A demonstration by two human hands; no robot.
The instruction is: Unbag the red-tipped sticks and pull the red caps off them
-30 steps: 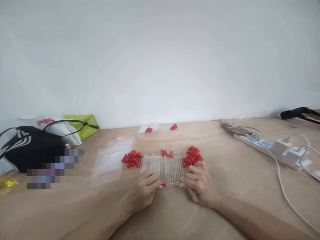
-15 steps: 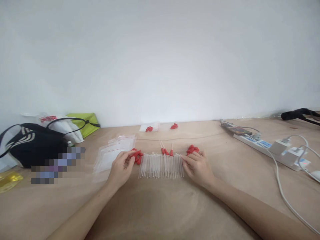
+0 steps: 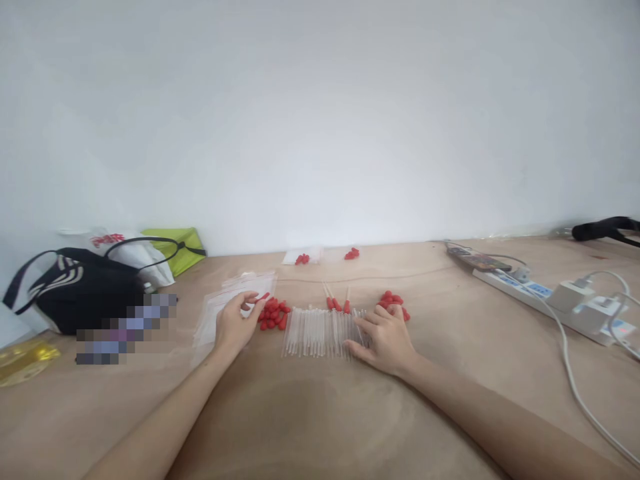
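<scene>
A row of thin clear tubes (image 3: 320, 332) lies side by side on the wooden table. My left hand (image 3: 235, 327) is left of the row, with thumb and forefinger pinched on one red rubber dropper bulb (image 3: 264, 297). Just below it sits a pile of red bulbs (image 3: 271, 315). Over the right end of the row, my right hand (image 3: 387, 337) has its fingers apart, the tips at the tubes. Behind that hand is another red bulb pile (image 3: 391, 298), partly hidden. Three droppers with red bulbs fitted (image 3: 336, 305) lie beyond the row, their stems pointing away.
Clear zip bags (image 3: 220, 303) lie left, under my left hand. Farther back are small bags (image 3: 295, 255) with red bulbs. A black bag (image 3: 95, 287) and green box (image 3: 187, 250) stand at left. At right are a power strip (image 3: 515, 287), phone (image 3: 477, 259) and white cable (image 3: 565, 353).
My left hand has drawn back left from the pile, with a red bulb now showing in its fingers. My right hand has shifted left over the tubes, its fingers spreading. The view has shifted slightly.
</scene>
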